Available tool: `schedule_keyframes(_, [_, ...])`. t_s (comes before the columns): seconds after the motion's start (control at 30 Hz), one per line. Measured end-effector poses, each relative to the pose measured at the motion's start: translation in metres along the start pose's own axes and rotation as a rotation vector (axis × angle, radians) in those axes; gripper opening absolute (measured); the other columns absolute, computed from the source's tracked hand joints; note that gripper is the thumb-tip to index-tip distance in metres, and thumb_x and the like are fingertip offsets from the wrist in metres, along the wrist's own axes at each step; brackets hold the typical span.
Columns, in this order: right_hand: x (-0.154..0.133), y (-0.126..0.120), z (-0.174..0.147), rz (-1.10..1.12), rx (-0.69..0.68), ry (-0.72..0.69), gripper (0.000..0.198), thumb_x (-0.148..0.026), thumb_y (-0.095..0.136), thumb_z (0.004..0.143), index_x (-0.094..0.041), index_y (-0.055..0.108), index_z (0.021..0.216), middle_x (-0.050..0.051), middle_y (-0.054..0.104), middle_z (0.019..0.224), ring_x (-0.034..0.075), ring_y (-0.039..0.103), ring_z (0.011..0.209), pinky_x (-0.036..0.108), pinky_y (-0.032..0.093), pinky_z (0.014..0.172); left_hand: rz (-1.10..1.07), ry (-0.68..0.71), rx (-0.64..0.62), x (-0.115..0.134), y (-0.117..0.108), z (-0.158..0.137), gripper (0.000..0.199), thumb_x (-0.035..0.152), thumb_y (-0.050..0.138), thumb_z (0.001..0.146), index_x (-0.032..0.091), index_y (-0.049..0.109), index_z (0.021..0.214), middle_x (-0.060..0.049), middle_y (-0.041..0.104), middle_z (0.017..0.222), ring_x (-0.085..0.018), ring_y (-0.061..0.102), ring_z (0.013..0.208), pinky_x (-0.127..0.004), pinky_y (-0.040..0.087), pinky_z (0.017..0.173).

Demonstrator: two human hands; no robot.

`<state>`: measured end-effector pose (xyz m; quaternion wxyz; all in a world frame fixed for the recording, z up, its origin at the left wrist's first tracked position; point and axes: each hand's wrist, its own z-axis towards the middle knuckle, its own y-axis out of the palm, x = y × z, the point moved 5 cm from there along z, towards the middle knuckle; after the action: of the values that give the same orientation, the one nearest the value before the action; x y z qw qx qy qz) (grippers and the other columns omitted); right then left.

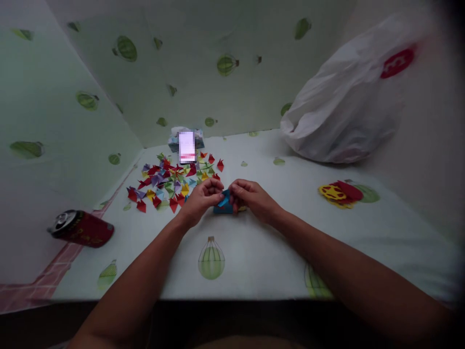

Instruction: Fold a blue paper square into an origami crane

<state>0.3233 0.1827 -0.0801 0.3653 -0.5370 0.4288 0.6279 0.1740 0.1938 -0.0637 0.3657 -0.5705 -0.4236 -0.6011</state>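
Between my two hands is a small piece of folded blue paper (224, 198), pinched from both sides. My left hand (204, 198) grips its left side with thumb and fingertips. On the other side, my right hand (252, 198) has its fingers closed on the right part, which they partly cover. Below the hands lies more blue paper (223, 210) on the table, with a bit of yellowish paper beside it under my right hand. Just left of my left hand spreads a pile of folded paper cranes (167, 180) in red, purple, yellow, green and blue.
Behind the cranes, a lit phone (187, 146) leans against a tissue box (174, 143). A dark red can (84, 228) stands at the left edge. Yellow and red paper cut-outs (340, 193) lie on the right, before a big white plastic bag (337, 106). The cloth (247, 261) has balloon prints.
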Motion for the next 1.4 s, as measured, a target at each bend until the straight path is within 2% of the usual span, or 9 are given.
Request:
schedule_keyframes(0.33, [0.011,0.002,0.000,0.106,-0.066,0.095,0.025,-0.041,0.069,0.086,-0.018,0.059,0.089,0.001,0.065,0.070,0.011,0.059,0.055,0.023,0.048,0.053,0.141,0.035,-0.162,0.004,0.007,-0.003,0.030,0.025,0.077,0.073,0.019,0.056,0.093,0.000,0.061,0.078,-0.011,0.062,0.063,-0.025,0.049,0.060])
schedule_keyframes(0.63, [0.009,0.001,-0.002,0.193,-0.023,0.168,0.020,-0.027,0.076,0.074,-0.018,0.062,0.086,-0.003,0.063,0.069,0.009,0.059,0.056,0.025,0.052,0.060,0.162,0.160,-0.047,0.009,0.001,0.001,0.031,0.022,0.078,0.070,0.018,0.061,0.096,-0.001,0.061,0.084,-0.012,0.059,0.077,-0.024,0.049,0.069])
schedule_keyframes(0.83, [0.008,0.005,-0.002,0.207,0.009,0.153,0.023,-0.025,0.076,0.070,-0.018,0.060,0.084,-0.003,0.063,0.069,0.009,0.059,0.057,0.025,0.050,0.061,0.121,0.173,0.058,0.005,-0.001,-0.001,0.027,0.027,0.072,0.077,0.017,0.059,0.099,0.000,0.061,0.084,-0.011,0.061,0.070,-0.026,0.052,0.068])
schedule_keyframes(0.97, [0.009,0.004,0.000,0.047,0.054,0.137,0.016,-0.028,0.066,0.074,-0.019,0.057,0.083,-0.004,0.058,0.062,0.011,0.055,0.053,0.026,0.046,0.055,0.093,0.163,0.233,-0.003,-0.005,-0.003,0.024,0.031,0.069,0.080,0.017,0.059,0.097,-0.002,0.062,0.092,-0.013,0.064,0.077,-0.028,0.055,0.071])
schedule_keyframes(1.07, [-0.001,0.005,0.000,-0.238,-0.015,0.026,0.004,-0.020,0.063,0.074,-0.018,0.060,0.075,-0.004,0.055,0.061,0.010,0.048,0.054,0.024,0.039,0.054,0.123,0.178,0.312,-0.007,-0.011,-0.002,0.022,0.032,0.066,0.081,0.017,0.060,0.096,-0.002,0.063,0.089,-0.013,0.064,0.078,-0.026,0.054,0.070])
schedule_keyframes(1.17, [-0.020,0.005,-0.003,-0.632,-0.084,-0.175,0.007,-0.013,0.061,0.076,-0.018,0.063,0.070,-0.001,0.060,0.069,0.012,0.050,0.064,0.025,0.037,0.061,0.149,0.206,0.315,-0.006,-0.015,0.000,0.019,0.031,0.066,0.082,0.016,0.061,0.093,-0.002,0.064,0.085,-0.013,0.063,0.076,-0.027,0.054,0.070])
schedule_keyframes(1.27, [-0.027,0.003,-0.005,-0.687,-0.160,-0.136,0.013,-0.029,0.066,0.084,-0.018,0.066,0.078,-0.001,0.059,0.069,0.012,0.050,0.063,0.025,0.037,0.060,0.149,0.207,0.286,-0.004,-0.014,-0.001,0.017,0.029,0.066,0.082,0.017,0.062,0.093,-0.002,0.065,0.084,-0.012,0.063,0.073,-0.026,0.054,0.069])
schedule_keyframes(1.33, [-0.025,0.006,-0.007,-0.698,-0.225,-0.108,0.022,-0.039,0.072,0.082,-0.018,0.068,0.088,-0.004,0.054,0.065,0.012,0.047,0.060,0.024,0.035,0.058,0.150,0.207,0.273,-0.003,-0.012,-0.002,0.015,0.028,0.065,0.082,0.017,0.062,0.092,-0.002,0.065,0.083,-0.012,0.063,0.072,-0.026,0.054,0.069])
schedule_keyframes(1.4, [-0.022,0.017,-0.010,-0.764,-0.291,-0.164,0.025,-0.039,0.076,0.079,-0.018,0.069,0.091,-0.003,0.054,0.069,0.012,0.046,0.062,0.024,0.034,0.059,0.157,0.213,0.279,-0.001,-0.012,-0.003,0.014,0.027,0.065,0.082,0.016,0.063,0.092,-0.002,0.065,0.083,-0.012,0.063,0.071,-0.026,0.053,0.069])
